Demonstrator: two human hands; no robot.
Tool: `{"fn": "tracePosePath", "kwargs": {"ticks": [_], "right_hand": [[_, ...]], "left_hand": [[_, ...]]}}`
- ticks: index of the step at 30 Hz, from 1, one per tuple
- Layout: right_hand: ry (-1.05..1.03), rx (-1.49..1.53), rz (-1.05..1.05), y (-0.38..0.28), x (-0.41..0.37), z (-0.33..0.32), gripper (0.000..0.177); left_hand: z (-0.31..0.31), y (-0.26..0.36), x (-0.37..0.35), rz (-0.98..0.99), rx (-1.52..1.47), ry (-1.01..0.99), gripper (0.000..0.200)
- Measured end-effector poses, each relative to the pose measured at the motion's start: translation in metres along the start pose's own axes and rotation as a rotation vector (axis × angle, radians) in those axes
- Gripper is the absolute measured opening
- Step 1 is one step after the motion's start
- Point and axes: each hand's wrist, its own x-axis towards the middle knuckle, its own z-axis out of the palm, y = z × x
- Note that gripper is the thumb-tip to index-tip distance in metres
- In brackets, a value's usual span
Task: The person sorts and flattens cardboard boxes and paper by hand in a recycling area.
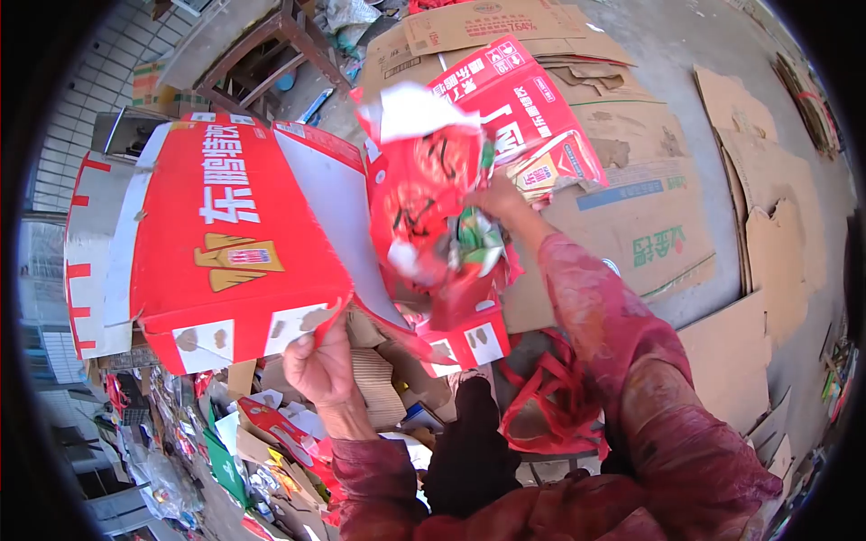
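Our sleeves point(591, 293) near, red carton point(298, 221) left.
Our left hand point(323, 368) pinches its edge; right hand point(499, 198) clamps blurred wrappers point(428, 185).

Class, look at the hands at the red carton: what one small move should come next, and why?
Probably the right hand should lift the crumpled red wrapping clear of the red carton: it holds that wrapping, blurred, over the carton's open side, while the left hand grips the carton's lower edge, which should steady it.
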Motion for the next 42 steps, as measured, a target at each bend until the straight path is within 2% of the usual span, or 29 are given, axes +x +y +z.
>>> {"fn": "tracePosePath", "kwargs": {"ticks": [2, 3, 5, 6, 8, 9, 10, 12, 13, 14, 16, 17, 19, 20, 22, 23, 24, 26, 28, 29, 32, 35, 38, 39, 41, 42], "right_hand": [[0.031, -0.179, 0.171, 0.013, 0.009, 0.011, 0.044], [0.026, -0.182, 0.179, 0.014, 0.010, 0.007, 0.044], [-0.049, -0.094, 0.024, 0.007, 0.003, -0.006, 0.042], [-0.051, -0.096, 0.028, 0.002, 0.001, -0.008, 0.042], [-0.060, -0.338, -0.066, -0.008, 0.000, -0.009, 0.042], [-0.112, -0.420, -0.041, -0.017, -0.005, -0.005, 0.050], [-0.112, -0.418, -0.042, -0.017, -0.004, 0.002, 0.050], [-0.058, -0.460, -0.156, -0.011, 0.001, 0.011, 0.065], [-0.099, -0.468, -0.050, -0.026, -0.003, 0.004, 0.074], [-0.101, -0.470, -0.048, -0.039, -0.009, -0.003, 0.074], [0.106, -0.556, -0.324, -0.062, -0.022, -0.016, 0.085], [0.104, -0.555, -0.321, -0.072, -0.030, -0.017, 0.085], [0.101, -0.755, -0.892, -0.085, -0.051, -0.006, 0.076], [0.104, -0.754, -0.888, -0.084, -0.057, 0.005, 0.076], [-0.254, -0.843, -0.952, -0.078, -0.060, 0.034, 0.074], [-0.252, -0.835, -0.952, -0.058, -0.050, 0.054, 0.074], [-0.204, -0.916, -0.837, -0.033, -0.037, 0.071, 0.073], [-0.134, -1.083, -0.626, 0.012, -0.011, 0.095, 0.070], [-0.104, -1.122, -0.522, 0.032, -0.001, 0.080, 0.067], [-0.101, -1.113, -0.496, 0.036, 0.000, 0.069, 0.066], [-0.094, -1.008, -0.434, 0.038, -0.006, 0.038, 0.063], [-0.070, -0.731, -0.327, 0.038, -0.014, -0.001, 0.059], [0.014, -0.160, -0.124, 0.034, -0.019, -0.055, 0.056], [0.060, 0.045, -0.067, 0.030, -0.019, -0.081, 0.055], [0.181, 0.394, -0.070, 0.011, -0.024, -0.142, 0.053], [0.218, 0.512, -0.123, -0.001, -0.028, -0.172, 0.052]], "left_hand": [[-0.005, 0.000, -0.001, -0.016, -0.003, -0.017, 0.066], [-0.009, -0.003, 0.000, -0.020, -0.002, -0.009, 0.066], [-0.019, -0.005, 0.000, -0.054, -0.065, -0.066, 0.065], [-0.022, -0.007, -0.001, -0.056, -0.066, -0.063, 0.065], [-0.023, -0.013, 0.000, -0.103, -0.082, -0.015, 0.063], [-0.014, -0.017, -0.001, -0.112, -0.091, -0.003, 0.063], [-0.010, -0.022, -0.002, -0.112, -0.090, -0.004, 0.063], [-0.004, -0.029, -0.001, -0.109, -0.058, -0.017, 0.062], [-0.004, -0.028, -0.001, -0.109, -0.070, -0.007, 0.060], [-0.004, -0.027, -0.001, -0.110, -0.071, -0.004, 0.060], [-0.006, -0.028, 0.000, -0.116, -0.082, -0.016, 0.059], [-0.006, -0.029, 0.001, -0.117, -0.080, -0.013, 0.059], [-0.004, -0.034, 0.001, -0.121, -0.082, -0.039, 0.058], [-0.001, -0.036, -0.001, -0.125, -0.081, -0.041, 0.058], [0.006, -0.043, -0.004, -0.131, -0.082, 0.009, 0.051], [0.001, -0.050, -0.005, -0.151, -0.104, -0.127, 0.052], [-0.004, -0.060, -0.006, -0.176, -0.126, -0.264, 0.052], [0.011, -0.081, -0.013, -0.340, 0.012, -0.145, 0.039], [0.022, -0.109, -0.018, -0.399, 0.092, -0.255, 0.019], [0.024, -0.114, -0.017, -0.430, 0.092, -0.327, 0.023], [0.041, -0.121, -0.010, -0.468, 0.181, -0.357, 0.026], [0.041, -0.135, -0.008, -0.509, 0.123, -0.360, 0.027], [0.046, -0.145, -0.010, -0.527, 0.140, -0.335, 0.027], [0.046, -0.150, -0.009, -0.576, 0.241, -0.369, 0.029], [0.048, -0.167, -0.007, -0.613, 0.327, -0.385, 0.030], [0.048, -0.178, -0.008, -0.628, 0.463, -0.464, 0.030]]}}
